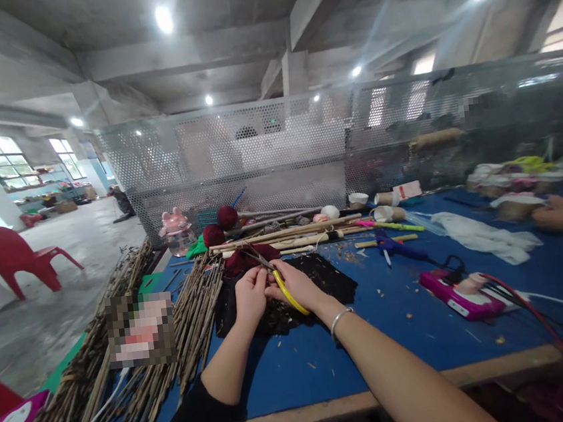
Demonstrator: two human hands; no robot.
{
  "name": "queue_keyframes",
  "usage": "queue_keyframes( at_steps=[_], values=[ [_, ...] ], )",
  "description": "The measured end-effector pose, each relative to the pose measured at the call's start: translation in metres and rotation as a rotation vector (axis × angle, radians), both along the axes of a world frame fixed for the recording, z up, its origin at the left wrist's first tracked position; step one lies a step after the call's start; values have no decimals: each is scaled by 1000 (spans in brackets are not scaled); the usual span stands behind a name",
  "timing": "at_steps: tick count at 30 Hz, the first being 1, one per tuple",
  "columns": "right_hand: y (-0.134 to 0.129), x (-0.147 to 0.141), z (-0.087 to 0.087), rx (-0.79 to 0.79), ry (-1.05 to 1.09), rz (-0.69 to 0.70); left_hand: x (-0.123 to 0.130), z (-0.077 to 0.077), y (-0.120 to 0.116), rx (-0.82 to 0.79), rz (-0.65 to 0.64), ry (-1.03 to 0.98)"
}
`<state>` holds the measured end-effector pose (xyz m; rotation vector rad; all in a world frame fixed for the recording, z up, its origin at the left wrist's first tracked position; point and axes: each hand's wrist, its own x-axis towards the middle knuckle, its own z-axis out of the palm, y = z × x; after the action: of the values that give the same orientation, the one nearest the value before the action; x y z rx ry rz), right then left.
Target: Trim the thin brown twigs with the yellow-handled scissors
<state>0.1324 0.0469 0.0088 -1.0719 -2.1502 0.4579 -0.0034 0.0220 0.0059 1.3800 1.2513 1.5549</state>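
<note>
Yellow-handled scissors [288,293] are in my right hand [299,285], their metal blades pointing up and to the left. My left hand [251,296] is closed in a pinch just left of the scissors, fingertips close to my right fingers. What it pinches is too small to make out. Both hands are over a black cloth [331,276] strewn with small scraps. Dark red material [239,261] lies right behind my left hand. Left of the cloth, a bundle of thin brown twigs [196,307] is spread on the blue tabletop [376,342].
Dark red balls [214,235], sticks [289,240] and a pink-lidded jar [177,232] stand along the back. To the right are a blue glue gun [390,245], a clear plastic bag [480,237], a magenta power strip [461,296] with cables, and another person's hand [558,217].
</note>
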Motion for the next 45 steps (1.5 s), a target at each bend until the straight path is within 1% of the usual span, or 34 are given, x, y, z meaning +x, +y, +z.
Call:
queue_keyframes(
  at_steps=[3, 8, 10, 15, 20, 23, 26, 29, 34, 37, 39, 42, 45],
  values=[
    [3, -1, -2, 24, -1, 5, -2, 0, 1, 19, 1, 27],
    [6, -2, -2, 13, 20, 16, -3, -4, 4, -44, -12, 23],
    [6, -2, -2, -1, 42, 12, -3, -3, 4, -37, -17, 9],
    [5, -2, -1, -63, 91, 37, -3, 3, 2, 5, -97, -12],
    [6, -1, -2, -103, 120, 68, -2, 4, 1, 5, -48, 6],
    [6, -1, -3, -113, 128, 67, -2, 3, 0, -36, -50, 2],
    [5, -1, -4, -102, 112, 40, -1, 2, 0, -90, -56, -9],
    [4, -1, -4, -75, 80, 4, -1, 1, 0, -107, -39, 1],
    [0, -1, -3, -50, 8, -46, -2, 1, 0, -97, -24, 56],
    [-3, -1, -2, -25, -67, -80, -2, 1, -1, -56, -37, 52],
    [-4, -1, -2, -4, -79, -65, -3, 2, 0, -17, -42, 54],
    [-4, -1, -2, 9, -39, -20, -4, 1, 0, 15, -48, 74],
    [-3, -1, -1, -14, -11, -22, -5, 0, 1, 19, -47, 80]
  ],
)
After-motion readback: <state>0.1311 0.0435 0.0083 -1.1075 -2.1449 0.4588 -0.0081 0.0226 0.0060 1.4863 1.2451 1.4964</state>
